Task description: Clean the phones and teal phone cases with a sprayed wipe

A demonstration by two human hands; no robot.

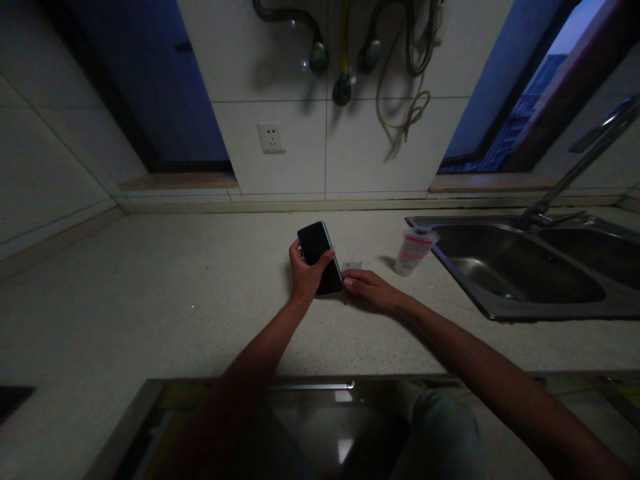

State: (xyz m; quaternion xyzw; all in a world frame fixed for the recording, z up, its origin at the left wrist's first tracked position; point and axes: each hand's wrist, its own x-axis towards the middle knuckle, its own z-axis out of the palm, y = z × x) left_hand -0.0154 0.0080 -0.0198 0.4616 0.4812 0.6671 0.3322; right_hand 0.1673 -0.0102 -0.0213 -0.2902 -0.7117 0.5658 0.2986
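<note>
A smartphone with a dark screen is gripped in my left hand, thumb across the front and fingers wrapped behind its left edge. It is tilted above the pale countertop. Close by its lower right edge is my right hand, fingers together and thumb pressed against them. What those fingers hold, if anything, is hidden. Just behind them lies a small clear packet, partly covered by the hand. To the right stands a translucent plastic cup with pink print.
A double steel sink with a faucet is set into the counter at right. On the tiled wall are a socket, hoses and pipe fittings. Below the counter's front edge, an open cabinet space shows beside my knee.
</note>
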